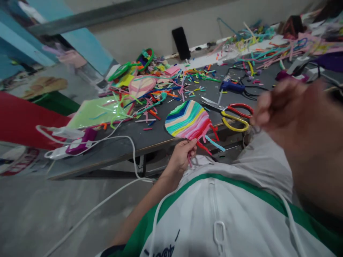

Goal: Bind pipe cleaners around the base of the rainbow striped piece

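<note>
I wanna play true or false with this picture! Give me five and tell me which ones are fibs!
1. The left hand holds the striped roundish piece. True.
2. The scissors have two blue handles. False: the scissors have one red handle and one yellow handle.
3. The right hand looks blurry. True.
4. The blue glue gun lies on the floor. False: the blue glue gun is on the table.
5. The dark phone lies flat. False: it is propped up near the wall.

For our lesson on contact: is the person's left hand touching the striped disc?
Touching. The head view shows the left hand pinching the striped disc at its lower edge, with no gap between them.
</note>
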The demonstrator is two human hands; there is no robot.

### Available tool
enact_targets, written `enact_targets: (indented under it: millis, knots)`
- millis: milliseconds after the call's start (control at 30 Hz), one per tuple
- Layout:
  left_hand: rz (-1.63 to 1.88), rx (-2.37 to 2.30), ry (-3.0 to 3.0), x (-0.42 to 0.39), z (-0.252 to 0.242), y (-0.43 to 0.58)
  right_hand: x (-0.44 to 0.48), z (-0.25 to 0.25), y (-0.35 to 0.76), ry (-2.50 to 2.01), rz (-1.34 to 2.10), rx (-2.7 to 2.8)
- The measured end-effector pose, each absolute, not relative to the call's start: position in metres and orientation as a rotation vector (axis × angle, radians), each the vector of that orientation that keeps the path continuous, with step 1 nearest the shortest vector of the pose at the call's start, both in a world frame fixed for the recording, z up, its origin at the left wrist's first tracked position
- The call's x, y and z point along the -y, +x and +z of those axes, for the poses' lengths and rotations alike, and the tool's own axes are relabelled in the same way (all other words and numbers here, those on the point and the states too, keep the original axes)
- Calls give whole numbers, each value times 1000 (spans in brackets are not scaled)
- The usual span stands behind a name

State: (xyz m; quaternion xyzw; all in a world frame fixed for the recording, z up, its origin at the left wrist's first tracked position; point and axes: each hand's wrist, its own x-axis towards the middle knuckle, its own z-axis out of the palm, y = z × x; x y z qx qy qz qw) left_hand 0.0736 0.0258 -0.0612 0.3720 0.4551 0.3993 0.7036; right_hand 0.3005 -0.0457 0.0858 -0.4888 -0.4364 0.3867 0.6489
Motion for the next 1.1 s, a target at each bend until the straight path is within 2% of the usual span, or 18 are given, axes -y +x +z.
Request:
enact_targets:
  millis: [100,200,400,567,667,833,1100]
  knots:
    - [873,-1029,799,-26,-59,76,32,133,307,-679,1130,1081]
    - [845,-1045,786,-26,-58,77,23,139,296,-651,1188,1181]
    - [829,-1022,806,-27,-57,77,9,46,278,-969,1007,1074]
    - [852,-1027,854,-24,-55,77,10,-14,294,-1296,1279,1076]
    - [861,-1049,905,-22,-57,76,24,-27,294,-1343,1493,1055]
    - [858,-1065,1014,-21,-61,72,29,-32,271,-1027,1879,859]
    - [782,-1055,1132,-23,-64,60,5,-48,228,-1068,1785,685]
